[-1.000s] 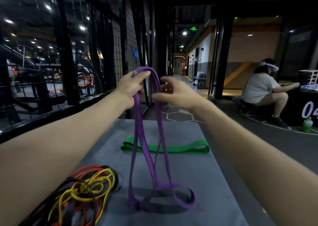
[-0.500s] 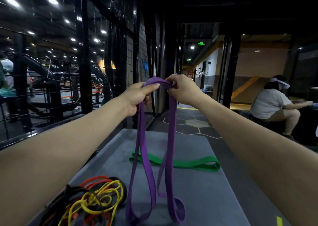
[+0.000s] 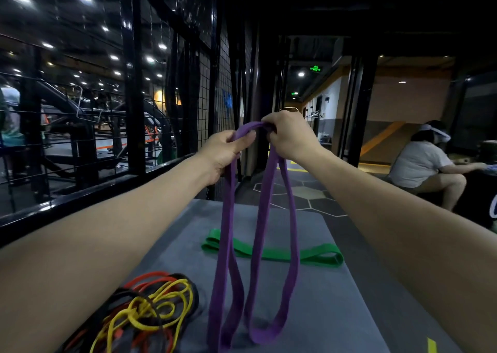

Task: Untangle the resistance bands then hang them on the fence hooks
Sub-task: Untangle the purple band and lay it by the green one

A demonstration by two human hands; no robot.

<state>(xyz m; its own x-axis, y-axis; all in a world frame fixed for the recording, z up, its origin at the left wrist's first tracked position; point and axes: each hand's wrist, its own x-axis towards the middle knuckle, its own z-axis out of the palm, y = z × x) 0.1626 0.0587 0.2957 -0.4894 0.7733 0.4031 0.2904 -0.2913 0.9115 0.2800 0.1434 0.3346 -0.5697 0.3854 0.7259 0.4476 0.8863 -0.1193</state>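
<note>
Held up at arm's length over the grey mat (image 3: 322,293): a purple band (image 3: 293,245), gripped at its top by both hands; left hand (image 3: 223,153) curled round the left strands, thumb pressed flat along the band's outer face; right hand (image 3: 290,135) closed over the crest of the band, fingers tucked tight together and pinching the fold (fingertips themselves hidden behind the knuckles); hands close together, near touching. Hung down from there in two long loops side by side, their lower ends reaching down to the mat near the front edge; cannot tell whether the loops rested on it or hung just above.

Left lying flat across the mat farther back, behind the hanging purple strands: a green band (image 3: 317,256), folded on itself. Heaped at the near left corner of the mat, under the left forearm: a tangle of thin bands (image 3: 150,312) in yellow, red and black, still knotted together. Rose along the left: a black wire fence (image 3: 212,84) with thick posts; hooks not made out in the dark. Seated far off on the right, turned away: another person (image 3: 419,164) in a light shirt.
</note>
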